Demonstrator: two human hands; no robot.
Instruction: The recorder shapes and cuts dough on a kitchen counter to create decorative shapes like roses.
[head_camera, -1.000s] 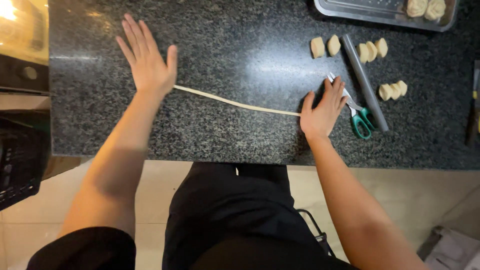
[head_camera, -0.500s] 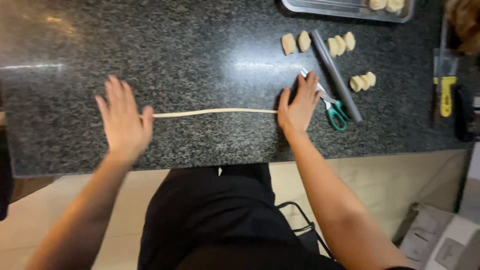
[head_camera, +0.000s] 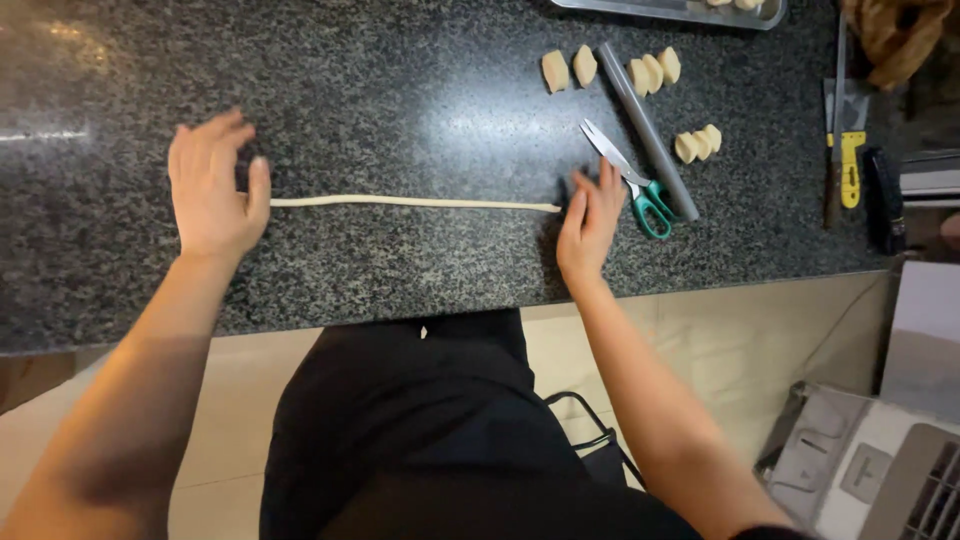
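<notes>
Head view looks down on a dark, speckled stone worktop that is smooth and shiny. A long, thin, pale rope of dough lies flat across the middle of the frame. The left hand lies flat at the rope's left end, fingers spread and loose, thumb touching the dough. The right hand is at the rope's right end, fingers straight and loose, gripping nothing. Just right of it lie scissors with green handles and a gray, round stick. Small, soft dough lumps sit near the stick. A shiny metal tray at the top edge holds more pale lumps.
</notes>
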